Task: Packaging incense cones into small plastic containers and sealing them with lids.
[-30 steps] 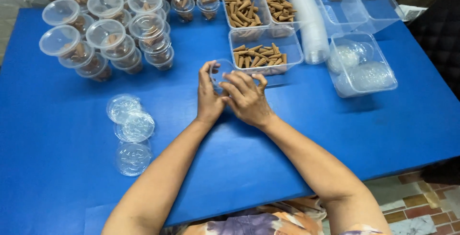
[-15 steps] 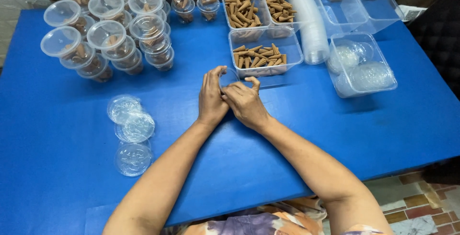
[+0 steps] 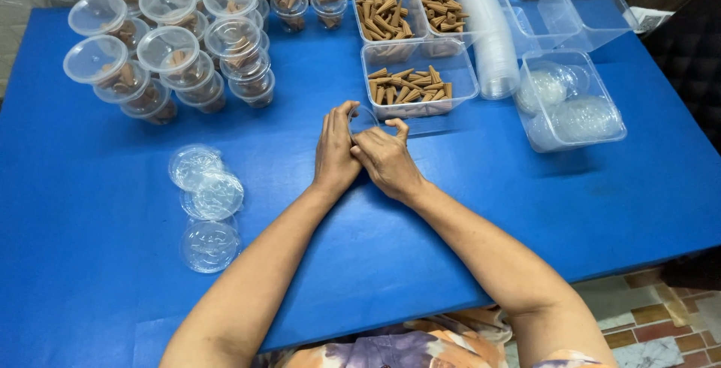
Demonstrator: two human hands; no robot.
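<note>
My left hand point(image 3: 334, 154) and my right hand point(image 3: 387, 161) are pressed together at the middle of the blue table point(image 3: 98, 263). Between them they hold a small clear plastic cup point(image 3: 363, 118); only its rim shows past the fingertips. The left fingers lie stretched along the cup's side, and the right fingers curl around it. Just beyond the hands stands a clear tray point(image 3: 420, 109) with several brown cones point(image 3: 409, 84) in it.
Several lidded clear cups with cones point(image 3: 173, 52) are stacked at the back left. Loose clear lids point(image 3: 206, 191) lie to the left of my arm. More cone trays point(image 3: 390, 7), a lying stack of cups point(image 3: 488, 37) and a tray of lids point(image 3: 571, 109) stand at the back right.
Both hands have drawn slightly toward me, away from the cone tray. The left fingers have stretched out along the cup.
</note>
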